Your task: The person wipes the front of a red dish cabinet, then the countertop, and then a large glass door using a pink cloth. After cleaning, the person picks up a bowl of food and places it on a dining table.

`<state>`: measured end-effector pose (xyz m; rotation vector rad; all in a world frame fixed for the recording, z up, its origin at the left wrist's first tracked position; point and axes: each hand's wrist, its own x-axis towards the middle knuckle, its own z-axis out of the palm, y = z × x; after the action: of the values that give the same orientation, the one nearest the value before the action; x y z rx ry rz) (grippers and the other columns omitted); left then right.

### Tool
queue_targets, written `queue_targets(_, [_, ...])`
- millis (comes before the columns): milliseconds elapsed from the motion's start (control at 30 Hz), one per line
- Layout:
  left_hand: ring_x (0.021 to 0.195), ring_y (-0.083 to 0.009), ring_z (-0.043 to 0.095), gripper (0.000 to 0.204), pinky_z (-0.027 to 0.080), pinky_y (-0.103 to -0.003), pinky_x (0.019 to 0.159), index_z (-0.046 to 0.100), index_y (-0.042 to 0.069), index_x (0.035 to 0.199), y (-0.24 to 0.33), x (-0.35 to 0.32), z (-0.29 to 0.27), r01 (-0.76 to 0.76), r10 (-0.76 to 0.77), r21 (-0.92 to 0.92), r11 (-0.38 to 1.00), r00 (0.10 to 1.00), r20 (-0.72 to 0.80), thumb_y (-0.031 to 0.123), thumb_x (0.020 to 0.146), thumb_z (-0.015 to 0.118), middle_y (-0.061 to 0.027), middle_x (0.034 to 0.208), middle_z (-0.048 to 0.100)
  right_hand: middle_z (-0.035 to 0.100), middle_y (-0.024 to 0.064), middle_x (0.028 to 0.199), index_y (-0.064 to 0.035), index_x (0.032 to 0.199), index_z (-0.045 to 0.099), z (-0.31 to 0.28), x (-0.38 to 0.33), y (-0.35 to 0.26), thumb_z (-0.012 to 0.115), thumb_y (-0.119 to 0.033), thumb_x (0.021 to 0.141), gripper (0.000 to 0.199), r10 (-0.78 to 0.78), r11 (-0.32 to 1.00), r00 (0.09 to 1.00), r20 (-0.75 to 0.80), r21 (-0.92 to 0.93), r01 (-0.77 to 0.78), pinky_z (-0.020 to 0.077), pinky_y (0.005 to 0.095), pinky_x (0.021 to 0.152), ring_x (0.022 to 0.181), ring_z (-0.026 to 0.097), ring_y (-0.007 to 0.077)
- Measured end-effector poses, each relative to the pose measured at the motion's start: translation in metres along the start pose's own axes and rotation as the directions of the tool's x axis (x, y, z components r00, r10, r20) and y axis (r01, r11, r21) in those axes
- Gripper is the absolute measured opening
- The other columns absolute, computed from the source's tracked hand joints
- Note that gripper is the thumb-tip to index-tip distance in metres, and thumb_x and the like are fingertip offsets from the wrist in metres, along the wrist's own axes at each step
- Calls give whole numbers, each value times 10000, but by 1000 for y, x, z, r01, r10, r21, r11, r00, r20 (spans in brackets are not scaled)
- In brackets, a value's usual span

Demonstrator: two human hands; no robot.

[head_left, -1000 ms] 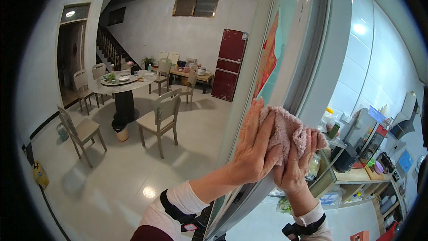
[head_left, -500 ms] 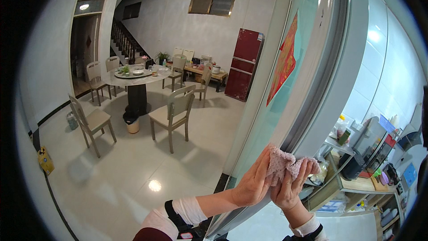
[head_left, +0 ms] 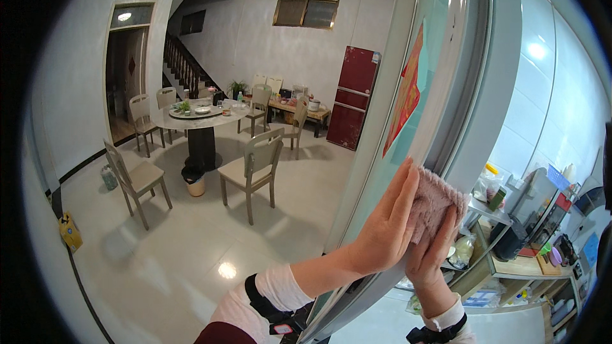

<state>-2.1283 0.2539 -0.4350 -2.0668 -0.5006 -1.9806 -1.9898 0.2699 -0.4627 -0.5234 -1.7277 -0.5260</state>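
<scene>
A fluffy pink cloth [head_left: 438, 200] lies pressed around the edge of the pale grey door frame [head_left: 475, 121]. My left hand [head_left: 386, 224] grips the cloth from the glass side, its fingers long and close together along the cloth's left edge. From the kitchen side, my right hand [head_left: 430, 251] holds the lower right of the cloth, fingers bent over it. Beside the left fingertips is the glass door panel [head_left: 376, 181], with a red and gold paper decoration [head_left: 406, 95] stuck on it. Part of the frame is hidden behind the cloth and both hands.
On the left, a round table [head_left: 226, 114] with dishes stands among several chairs [head_left: 252, 169]; a small bin [head_left: 193, 180] sits below. A dark red refrigerator [head_left: 352, 99] stands by the back wall. To the right is a kitchen counter [head_left: 507, 266] with appliances and bags.
Both hands and the cloth have moved up along the door frame. The cloth is less bunched, and the left fingers now point further upward.
</scene>
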Motion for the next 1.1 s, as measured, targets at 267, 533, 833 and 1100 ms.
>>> queue_targets(267, [1262, -474, 333, 407, 337, -422, 1020, 455, -107, 1223, 5, -64, -2, 53, -58, 109, 993, 997, 45, -20, 830, 511, -362, 1388, 227, 448, 334, 1152, 46, 1352, 281, 15, -63, -5, 506, -7, 782, 615, -91, 994, 996, -12, 64, 92, 347, 585, 898, 997, 480, 495])
queue_targets(533, [1269, -506, 296, 466, 312, -455, 1037, 412, -113, 1246, 0, -132, -4, 81, -90, 82, 993, 988, 122, -28, 799, 514, -399, 1370, 209, 489, 277, 1138, -18, 1397, 233, 22, -127, -12, 515, 22, 770, 689, -128, 970, 988, 85, 219, 107, 361, 593, 883, 979, 500, 469])
queue_targets(833, [1272, -515, 270, 518, 311, -447, 1040, 358, -155, 1249, 9, -134, -10, 77, -104, 138, 988, 974, 199, 86, 836, 560, -411, 1362, 188, 505, 310, 1091, 62, 1199, 388, 14, -119, -11, 639, -56, 706, 566, -147, 979, 968, 206, 168, 113, 378, 604, 875, 960, 497, 510])
queue_targets(1100, [1277, -512, 253, 533, 282, -482, 1047, 334, -154, 1272, 5, -40, -10, -28, 5, 154, 988, 989, 149, 109, 855, 539, -392, 1379, 167, 420, 355, 1157, 79, 1289, 366, 5, -34, -2, 600, -72, 763, 595, -123, 990, 991, 55, 73, 118, 395, 538, 874, 1020, 454, 504])
